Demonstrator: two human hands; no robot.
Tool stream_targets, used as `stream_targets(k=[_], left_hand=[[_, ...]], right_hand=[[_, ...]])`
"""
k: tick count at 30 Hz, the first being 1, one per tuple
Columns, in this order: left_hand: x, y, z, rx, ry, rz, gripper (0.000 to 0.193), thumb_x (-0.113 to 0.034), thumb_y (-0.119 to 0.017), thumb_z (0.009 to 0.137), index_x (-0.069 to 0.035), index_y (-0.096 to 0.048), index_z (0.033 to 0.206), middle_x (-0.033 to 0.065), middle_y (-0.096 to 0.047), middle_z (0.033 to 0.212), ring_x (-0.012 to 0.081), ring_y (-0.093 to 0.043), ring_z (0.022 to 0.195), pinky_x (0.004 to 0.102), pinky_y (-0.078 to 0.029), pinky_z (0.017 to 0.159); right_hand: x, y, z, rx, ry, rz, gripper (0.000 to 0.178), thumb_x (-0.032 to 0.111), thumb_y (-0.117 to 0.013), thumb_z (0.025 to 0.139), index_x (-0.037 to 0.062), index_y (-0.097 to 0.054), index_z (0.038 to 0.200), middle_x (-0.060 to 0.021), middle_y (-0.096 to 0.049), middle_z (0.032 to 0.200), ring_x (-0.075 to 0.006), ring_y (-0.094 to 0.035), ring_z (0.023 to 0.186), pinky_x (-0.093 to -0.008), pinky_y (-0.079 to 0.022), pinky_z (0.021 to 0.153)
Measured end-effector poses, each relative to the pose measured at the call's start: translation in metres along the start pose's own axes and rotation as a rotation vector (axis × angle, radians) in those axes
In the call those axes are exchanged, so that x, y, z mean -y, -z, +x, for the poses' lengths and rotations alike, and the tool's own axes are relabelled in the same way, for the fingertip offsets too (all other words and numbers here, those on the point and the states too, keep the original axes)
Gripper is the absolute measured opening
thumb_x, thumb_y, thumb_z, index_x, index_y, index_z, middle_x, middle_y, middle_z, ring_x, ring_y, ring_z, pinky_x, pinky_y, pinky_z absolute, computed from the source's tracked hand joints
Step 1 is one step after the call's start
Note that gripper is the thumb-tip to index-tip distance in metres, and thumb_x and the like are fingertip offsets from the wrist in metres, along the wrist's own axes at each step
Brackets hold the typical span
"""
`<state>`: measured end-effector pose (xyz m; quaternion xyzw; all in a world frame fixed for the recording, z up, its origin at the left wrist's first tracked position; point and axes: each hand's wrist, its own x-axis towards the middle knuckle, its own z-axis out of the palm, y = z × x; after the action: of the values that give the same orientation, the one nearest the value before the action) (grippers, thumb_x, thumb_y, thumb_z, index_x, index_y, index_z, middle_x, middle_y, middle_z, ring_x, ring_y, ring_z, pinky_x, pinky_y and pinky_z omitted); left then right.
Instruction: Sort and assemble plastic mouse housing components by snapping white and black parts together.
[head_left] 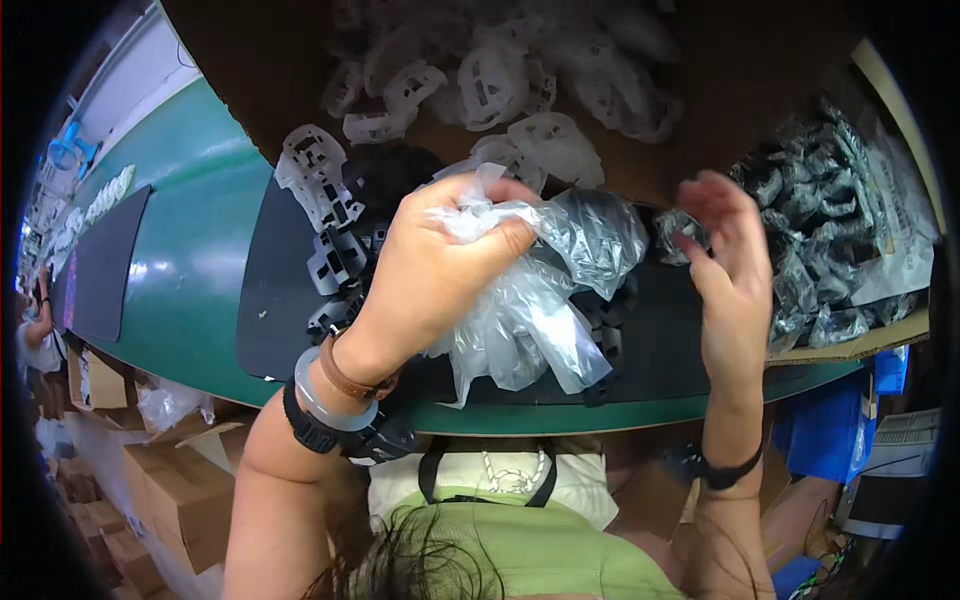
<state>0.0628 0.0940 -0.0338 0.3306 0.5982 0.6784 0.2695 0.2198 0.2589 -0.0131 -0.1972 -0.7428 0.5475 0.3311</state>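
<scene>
My left hand (440, 265) pinches the gathered top of a clear plastic bag (598, 238) with a dark part inside it, held above the black mat. Below that hand, a bunch of clear plastic bags (520, 335) hangs or lies over the mat; which of the two I cannot tell. My right hand (728, 235) is raised to the right of the bagged part, its fingers curled apart and holding nothing. Beside my left wrist, several grey and black plastic parts (338, 262) lie on the mat, next to a white plastic shell (316, 175).
Ahead stands a cardboard box (245, 75) full of translucent white plastic shells (495, 85). Another open box (860, 342) at the right holds several bagged dark parts (815, 230). The green table (190, 260) carries a second dark mat (105, 265). Cartons (180, 490) stand below left, blue bins (820, 430) below right.
</scene>
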Motion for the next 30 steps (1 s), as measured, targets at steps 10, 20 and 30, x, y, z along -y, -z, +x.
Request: stream_targets(k=[10,20,30], left_hand=[[-0.012,0.004,0.001,0.103,-0.030,0.277,0.020,-0.004,-0.069,0.077,0.000,-0.064,0.096,-0.0002,-0.061,0.080,0.0050,-0.053,0.072,0.0194,-0.043,0.065],[-0.008,0.003,0.002,-0.178,-0.483,0.415,0.036,-0.012,-0.069,0.080,0.002,-0.056,0.110,0.0032,-0.059,0.083,0.0076,-0.054,0.071,0.0198,-0.043,0.065],[-0.006,0.010,-0.001,0.102,-0.310,0.652,0.056,-0.019,-0.078,0.069,-0.005,-0.053,0.117,0.0044,-0.062,0.088,0.0081,-0.055,0.076,0.0213,-0.043,0.067]], right_hand=[[0.009,-0.009,0.018,0.153,0.249,-0.240,0.015,-0.005,-0.057,0.081,-0.0009,-0.067,0.091,-0.0090,-0.066,0.086,-0.0147,-0.062,0.080,-0.0235,-0.048,0.073],[0.019,-0.001,0.037,0.035,0.375,-0.377,0.013,0.011,-0.063,0.086,0.0015,-0.068,0.093,-0.0012,-0.057,0.082,-0.0064,-0.050,0.073,-0.0186,-0.038,0.063],[0.019,0.002,0.020,0.345,0.256,0.029,0.022,0.017,-0.055,0.092,-0.0030,-0.061,0.097,-0.0060,-0.060,0.091,-0.0096,-0.060,0.078,-0.0247,-0.053,0.070]])
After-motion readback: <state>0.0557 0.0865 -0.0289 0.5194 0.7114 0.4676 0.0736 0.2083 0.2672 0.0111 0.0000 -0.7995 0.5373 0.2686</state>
